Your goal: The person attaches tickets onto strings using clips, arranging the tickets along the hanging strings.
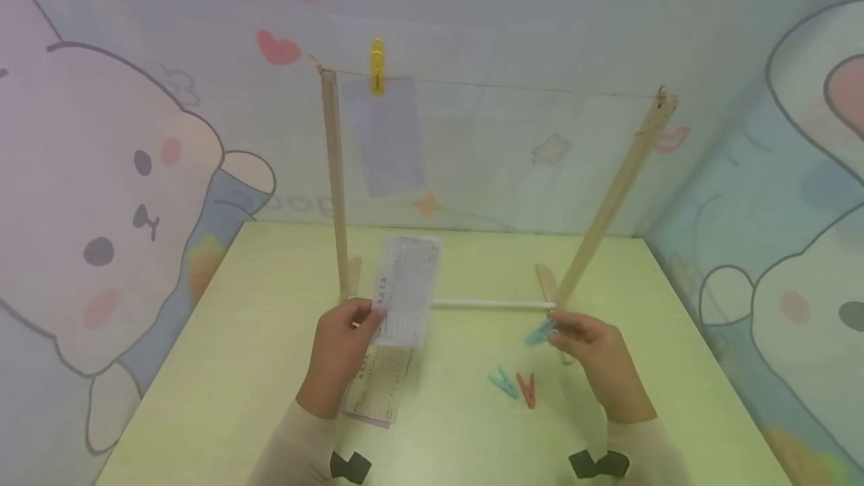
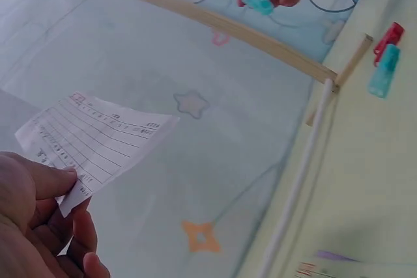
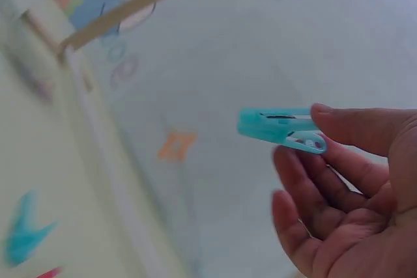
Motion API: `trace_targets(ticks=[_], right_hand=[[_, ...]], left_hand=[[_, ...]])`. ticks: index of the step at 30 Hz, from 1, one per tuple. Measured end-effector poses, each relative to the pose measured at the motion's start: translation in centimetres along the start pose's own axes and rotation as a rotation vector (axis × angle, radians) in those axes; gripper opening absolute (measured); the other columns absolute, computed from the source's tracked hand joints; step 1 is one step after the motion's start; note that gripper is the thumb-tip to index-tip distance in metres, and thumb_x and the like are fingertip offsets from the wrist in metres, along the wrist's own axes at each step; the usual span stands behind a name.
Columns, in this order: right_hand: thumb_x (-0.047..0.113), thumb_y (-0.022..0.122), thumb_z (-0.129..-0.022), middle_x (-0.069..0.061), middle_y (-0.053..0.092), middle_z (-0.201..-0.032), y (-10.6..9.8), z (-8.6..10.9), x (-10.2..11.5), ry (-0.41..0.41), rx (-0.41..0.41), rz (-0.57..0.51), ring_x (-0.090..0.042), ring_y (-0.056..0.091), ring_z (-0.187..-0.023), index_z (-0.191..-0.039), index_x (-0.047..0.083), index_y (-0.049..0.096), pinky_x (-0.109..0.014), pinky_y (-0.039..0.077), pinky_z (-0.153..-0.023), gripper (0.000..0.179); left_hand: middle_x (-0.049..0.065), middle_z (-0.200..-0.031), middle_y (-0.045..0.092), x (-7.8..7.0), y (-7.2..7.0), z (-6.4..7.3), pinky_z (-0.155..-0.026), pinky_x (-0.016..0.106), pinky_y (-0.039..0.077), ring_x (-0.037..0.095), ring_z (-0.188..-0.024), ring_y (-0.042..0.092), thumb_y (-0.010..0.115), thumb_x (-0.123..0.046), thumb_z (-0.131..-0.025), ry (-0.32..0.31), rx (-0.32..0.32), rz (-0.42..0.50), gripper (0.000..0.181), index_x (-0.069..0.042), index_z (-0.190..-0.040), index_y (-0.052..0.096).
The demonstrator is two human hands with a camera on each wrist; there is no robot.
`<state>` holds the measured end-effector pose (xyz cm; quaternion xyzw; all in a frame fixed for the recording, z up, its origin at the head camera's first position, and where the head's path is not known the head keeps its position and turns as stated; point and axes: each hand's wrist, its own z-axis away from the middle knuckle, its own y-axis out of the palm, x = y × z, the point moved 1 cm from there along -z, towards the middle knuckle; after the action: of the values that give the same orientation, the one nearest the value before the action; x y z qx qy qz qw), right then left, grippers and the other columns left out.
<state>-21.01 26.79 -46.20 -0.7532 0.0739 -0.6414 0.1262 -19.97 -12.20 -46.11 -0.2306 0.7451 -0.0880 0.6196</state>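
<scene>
My left hand (image 1: 343,351) pinches a printed paper slip (image 1: 408,287) by its lower left edge, thumb on the near face; the slip is lifted above the table. My right hand (image 1: 597,355) holds a teal clothespin (image 3: 277,125) between thumb and fingers, near the foot of the right post. Below the raised slip, more printed slips (image 1: 381,388) lie on the table. A second teal clothespin (image 1: 504,383) and a red clothespin (image 1: 527,390) lie side by side between the hands. On the string (image 1: 499,85), a yellow clothespin (image 1: 377,67) holds up a pale purple sheet (image 1: 388,137).
A wooden left post (image 1: 335,178) and a wooden right post (image 1: 614,197) carry the string. A white rod (image 1: 496,304) joins them low down, just above the pale table (image 1: 459,441). Walls with cartoon drawings (image 1: 155,193) enclose the table at the back and sides.
</scene>
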Motion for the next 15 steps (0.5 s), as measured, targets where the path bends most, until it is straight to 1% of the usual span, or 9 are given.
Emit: trace_targets(ticks=[2, 3, 5, 7, 9, 11, 12, 13, 15], right_hand=[[0.003, 0.076, -0.094, -0.005, 0.077, -0.114, -0.1, -1.4, 3.9, -0.132, -0.005, -0.076, -0.010, 0.071, -0.100, -0.122, -0.008, 0.069, -0.024, 0.056, -0.088, 0.031], [-0.003, 0.076, -0.091, -0.004, 0.078, -0.109, -0.1, -2.1, 6.1, -0.199, -0.015, -0.111, -0.010, 0.072, -0.096, -0.119, -0.010, 0.070, -0.024, 0.057, -0.086, 0.029], [-0.010, 0.076, -0.088, -0.001, 0.078, -0.102, -0.2, -3.5, 10.4, -0.320, -0.035, -0.161, -0.011, 0.071, -0.091, -0.112, -0.011, 0.072, -0.023, 0.057, -0.082, 0.025], [-0.014, 0.076, -0.085, -0.001, 0.078, -0.097, -0.2, -5.0, 14.7, -0.440, -0.066, -0.168, -0.012, 0.070, -0.087, -0.107, -0.011, 0.073, -0.022, 0.058, -0.079, 0.022], [-0.016, 0.076, -0.083, -0.003, 0.078, -0.095, -0.2, -6.5, 18.8, -0.524, -0.094, -0.174, -0.013, 0.070, -0.085, -0.101, -0.010, 0.074, -0.023, 0.058, -0.080, 0.019], [-0.015, 0.078, -0.083, -0.005, 0.078, -0.094, -0.3, -8.0, 22.3, -0.573, -0.113, -0.146, -0.015, 0.071, -0.085, -0.096, -0.009, 0.075, -0.024, 0.058, -0.081, 0.015], [-0.013, 0.079, -0.082, -0.005, 0.078, -0.093, -0.3, -8.7, 23.9, -0.592, -0.129, -0.116, -0.016, 0.072, -0.084, -0.094, -0.007, 0.076, -0.024, 0.058, -0.081, 0.014], [-0.012, 0.081, -0.082, -0.005, 0.079, -0.093, -0.2, -9.4, 25.3, -0.598, -0.143, -0.088, -0.016, 0.072, -0.084, -0.092, -0.005, 0.076, -0.025, 0.058, -0.082, 0.013], [-0.008, 0.082, -0.083, -0.004, 0.079, -0.092, -0.1, -10.8, 28.0, -0.585, -0.157, -0.036, -0.017, 0.072, -0.085, -0.089, -0.003, 0.077, -0.025, 0.058, -0.083, 0.010]], left_hand=[[0.006, -0.087, 0.071, -2.2, -0.6, -1.1, -0.061, 0.030, 0.052, 0.018, -0.070, 0.063, 0.070, -0.023, -0.100, 0.040, -0.024, 0.052, 0.019, -0.005, -0.103, 0.076], [0.005, -0.086, 0.071, -3.3, -0.9, -1.8, -0.061, 0.029, 0.052, 0.019, -0.070, 0.063, 0.069, -0.024, -0.101, 0.070, -0.031, 0.066, 0.020, -0.006, -0.103, 0.076], [0.005, -0.085, 0.072, -5.6, -1.5, -3.4, -0.063, 0.030, 0.051, 0.019, -0.071, 0.062, 0.070, -0.026, -0.100, 0.127, -0.049, 0.107, 0.020, -0.007, -0.102, 0.077], [0.004, -0.086, 0.072, -7.9, -1.8, -5.2, -0.066, 0.033, 0.048, 0.020, -0.073, 0.061, 0.070, -0.027, -0.100, 0.178, -0.058, 0.149, 0.021, -0.007, -0.100, 0.077], [0.006, -0.089, 0.073, -10.1, -2.1, -6.8, -0.071, 0.035, 0.048, 0.021, -0.078, 0.061, 0.071, -0.026, -0.100, 0.208, -0.051, 0.217, 0.021, -0.006, -0.100, 0.077], [0.006, -0.094, 0.074, -11.9, -2.1, -8.1, -0.077, 0.035, 0.048, 0.020, -0.085, 0.062, 0.072, -0.026, -0.099, 0.200, -0.037, 0.290, 0.022, -0.005, -0.102, 0.077], [0.006, -0.097, 0.074, -12.6, -2.0, -8.6, -0.080, 0.034, 0.049, 0.019, -0.088, 0.062, 0.072, -0.027, -0.099, 0.181, -0.026, 0.324, 0.023, -0.005, -0.103, 0.077], [0.005, -0.100, 0.074, -13.2, -1.9, -9.0, -0.082, 0.033, 0.049, 0.018, -0.091, 0.062, 0.072, -0.027, -0.099, 0.156, -0.012, 0.358, 0.024, -0.005, -0.105, 0.077], [0.006, -0.102, 0.072, -14.2, -1.6, -9.4, -0.080, 0.033, 0.050, 0.018, -0.091, 0.060, 0.072, -0.026, -0.099, 0.110, 0.019, 0.421, 0.025, -0.003, -0.108, 0.076]])
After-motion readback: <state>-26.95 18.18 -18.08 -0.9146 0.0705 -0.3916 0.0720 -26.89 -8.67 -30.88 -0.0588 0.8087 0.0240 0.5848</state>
